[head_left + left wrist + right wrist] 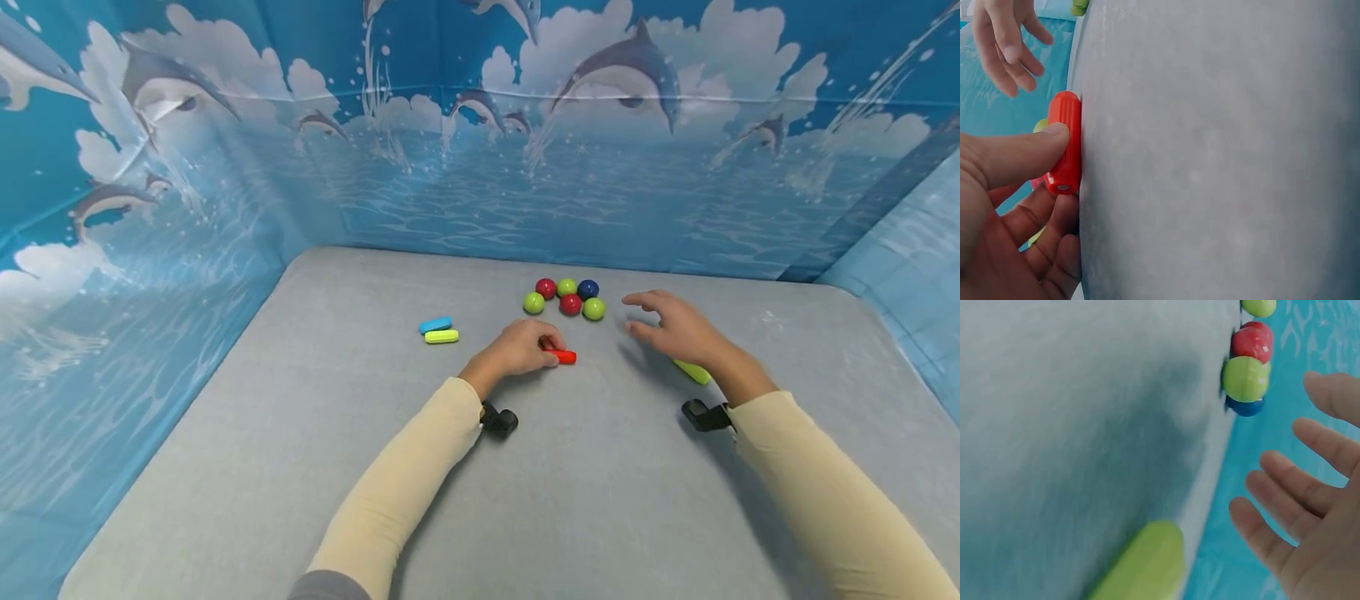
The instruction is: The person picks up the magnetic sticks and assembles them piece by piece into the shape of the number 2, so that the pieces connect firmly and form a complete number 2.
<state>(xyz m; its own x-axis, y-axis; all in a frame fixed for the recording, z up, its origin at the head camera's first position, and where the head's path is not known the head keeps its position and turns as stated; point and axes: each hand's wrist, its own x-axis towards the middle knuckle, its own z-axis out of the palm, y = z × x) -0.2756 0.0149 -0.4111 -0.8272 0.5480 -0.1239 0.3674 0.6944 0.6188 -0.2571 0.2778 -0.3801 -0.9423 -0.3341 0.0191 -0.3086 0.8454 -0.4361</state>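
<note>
In the head view my left hand pinches a stubby red ribbed stick low over the grey tabletop. The left wrist view shows the thumb pressed on the side of the red stick, with fingers curled behind its lower end. To the right, my right hand hovers with loosely spread fingers and holds nothing. Below its wrist lies a yellow-green stick, partly hidden by the arm. In the right wrist view that yellow-green stick appears large beneath the open palm.
Glossy balls in red, green and dark blue sit in a cluster behind and between the hands. A blue stick and a yellow stick lie side by side left of the left hand. Dolphin-printed cloth walls the tabletop.
</note>
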